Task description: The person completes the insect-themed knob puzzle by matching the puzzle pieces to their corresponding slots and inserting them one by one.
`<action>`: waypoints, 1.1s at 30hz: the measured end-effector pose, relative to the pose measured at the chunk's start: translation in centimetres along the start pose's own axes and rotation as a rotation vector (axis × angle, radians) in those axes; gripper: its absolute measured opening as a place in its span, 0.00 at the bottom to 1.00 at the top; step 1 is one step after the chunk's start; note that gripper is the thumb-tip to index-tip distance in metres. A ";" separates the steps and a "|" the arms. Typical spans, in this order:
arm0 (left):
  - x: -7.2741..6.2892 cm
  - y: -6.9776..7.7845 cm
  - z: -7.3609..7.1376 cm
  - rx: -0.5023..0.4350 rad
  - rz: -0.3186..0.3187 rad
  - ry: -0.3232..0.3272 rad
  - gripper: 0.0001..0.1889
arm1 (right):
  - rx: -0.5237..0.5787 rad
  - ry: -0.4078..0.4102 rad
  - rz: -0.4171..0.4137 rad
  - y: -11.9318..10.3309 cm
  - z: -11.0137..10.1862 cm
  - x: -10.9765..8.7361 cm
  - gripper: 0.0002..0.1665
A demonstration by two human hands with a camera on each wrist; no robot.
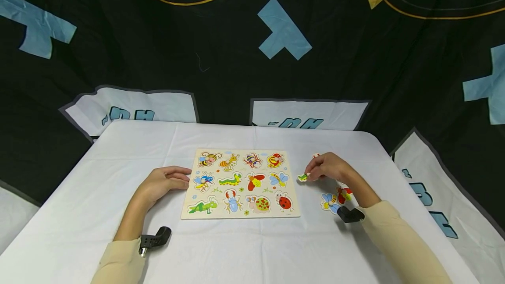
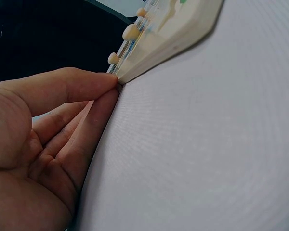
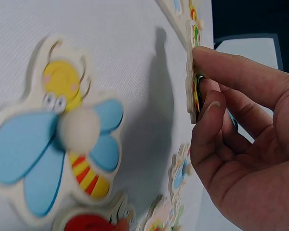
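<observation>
A wooden insect puzzle board (image 1: 240, 214) lies flat on the table. My left hand (image 1: 161, 184) rests at its left side, the fingertips touching the edge; knobs (image 2: 131, 32) on its pieces show in the left wrist view. Just off the board's right edge, my right hand (image 1: 325, 166) pinches a green puzzle piece (image 1: 302, 178) between thumb and fingers. Seen nearly edge-on in the right wrist view, that piece (image 3: 190, 91) is held above the cloth. Below the right hand lie a blue-winged bee piece (image 1: 328, 202) and a red-winged piece (image 1: 345, 194).
A white cloth covers the table (image 1: 221, 249). Another piece (image 1: 315, 155) is mostly hidden behind the right hand. In the right wrist view, more loose pieces (image 3: 179, 174) lie beyond the bee. A black curtain (image 1: 221, 56) hangs behind the table.
</observation>
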State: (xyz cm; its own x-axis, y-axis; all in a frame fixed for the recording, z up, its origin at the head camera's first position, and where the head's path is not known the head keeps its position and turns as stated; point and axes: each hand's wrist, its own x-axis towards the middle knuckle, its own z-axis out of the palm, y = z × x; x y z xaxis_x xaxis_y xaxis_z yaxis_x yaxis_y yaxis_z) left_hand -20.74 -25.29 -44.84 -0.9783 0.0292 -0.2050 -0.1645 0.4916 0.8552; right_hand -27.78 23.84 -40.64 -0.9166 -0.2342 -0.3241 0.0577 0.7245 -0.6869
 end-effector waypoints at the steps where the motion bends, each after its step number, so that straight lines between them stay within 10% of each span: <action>1: 0.0 0.0 0.0 0.000 -0.001 -0.001 0.28 | 0.001 0.000 0.003 -0.2 0.1 0.1 0.11; 33: -0.2 -0.1 0.1 -0.037 0.029 -0.007 0.29 | 0.089 -0.067 -0.170 -5.9 4.6 2.0 0.10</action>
State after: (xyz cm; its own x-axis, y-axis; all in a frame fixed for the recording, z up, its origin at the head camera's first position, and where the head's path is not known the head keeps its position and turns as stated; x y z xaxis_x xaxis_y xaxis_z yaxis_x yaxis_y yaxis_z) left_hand -20.51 -25.31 -44.91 -0.9820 0.0488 -0.1827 -0.1405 0.4582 0.8776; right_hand -28.14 16.13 -40.19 -0.8881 -0.3926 -0.2391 -0.0580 0.6118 -0.7889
